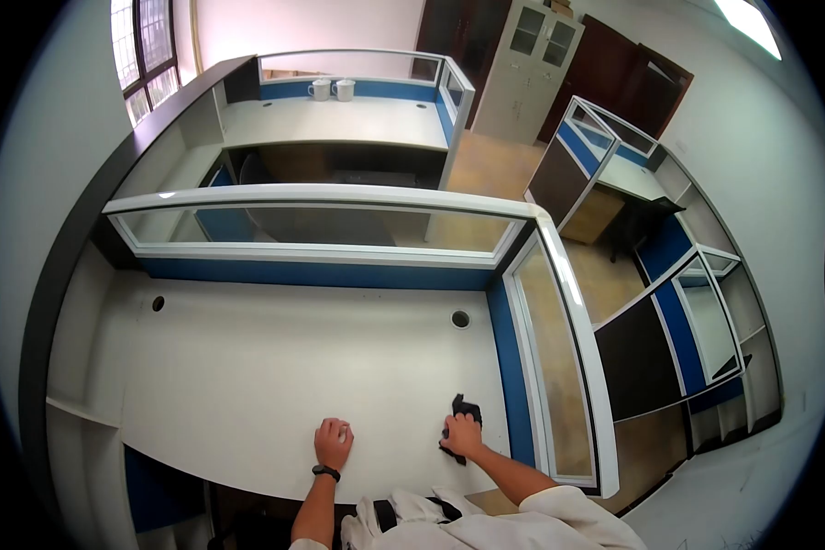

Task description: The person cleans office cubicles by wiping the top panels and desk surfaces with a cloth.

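My left hand (334, 443), with a dark band on its wrist, rests near the front edge of the white desk (312, 348). Its fingers are curled in, and nothing shows in them. To its right, my right hand (464, 437) is closed over a black object (467, 409) lying on the desk near the blue side partition. Parts of that object stick out beyond the fingers at the far and near ends. The hand covers its middle, so its kind cannot be made out.
Glass-topped partitions (339, 252) border the desk at the back and right. Cable holes (460, 319) pierce its far corners. Two white lidded mugs (343, 90) stand on the desk beyond. A tall cabinet (525, 73), another workstation and a black chair (646, 220) are farther right.
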Action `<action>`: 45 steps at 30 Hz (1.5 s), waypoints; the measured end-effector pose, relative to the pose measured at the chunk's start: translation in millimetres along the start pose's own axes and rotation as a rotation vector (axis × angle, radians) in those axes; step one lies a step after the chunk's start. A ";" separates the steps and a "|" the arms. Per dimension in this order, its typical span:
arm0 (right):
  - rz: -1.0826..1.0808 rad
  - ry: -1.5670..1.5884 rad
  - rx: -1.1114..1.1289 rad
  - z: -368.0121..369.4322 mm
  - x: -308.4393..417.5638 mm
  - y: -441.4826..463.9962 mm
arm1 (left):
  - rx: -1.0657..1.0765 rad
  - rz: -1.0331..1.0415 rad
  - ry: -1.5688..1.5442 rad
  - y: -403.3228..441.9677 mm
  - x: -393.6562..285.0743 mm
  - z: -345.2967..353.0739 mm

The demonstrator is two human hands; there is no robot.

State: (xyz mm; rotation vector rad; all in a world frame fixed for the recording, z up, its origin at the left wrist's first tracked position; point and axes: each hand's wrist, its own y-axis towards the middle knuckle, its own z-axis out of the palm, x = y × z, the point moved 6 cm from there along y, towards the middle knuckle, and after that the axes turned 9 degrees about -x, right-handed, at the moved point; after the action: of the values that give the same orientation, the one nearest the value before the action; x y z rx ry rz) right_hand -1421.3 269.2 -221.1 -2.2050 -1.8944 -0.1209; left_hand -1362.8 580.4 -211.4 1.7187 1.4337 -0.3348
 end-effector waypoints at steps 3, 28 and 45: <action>-0.057 0.001 -0.019 -5.7 -0.7 32.2 | 0.026 -0.010 0.035 14.6 -6.2 6.9; -0.487 0.191 0.090 -5.7 213.6 325.8 | 0.127 0.008 0.058 21.3 -12.5 2.3; -0.527 0.162 0.175 17.9 105.9 32.9 | 0.025 0.027 0.118 8.9 -5.3 18.1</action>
State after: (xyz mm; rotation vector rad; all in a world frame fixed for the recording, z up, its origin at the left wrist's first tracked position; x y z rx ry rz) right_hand -1373.6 370.9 -220.0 -1.4968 -2.2429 -0.2054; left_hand -1350.9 563.7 -215.0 1.8017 1.4951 -0.2407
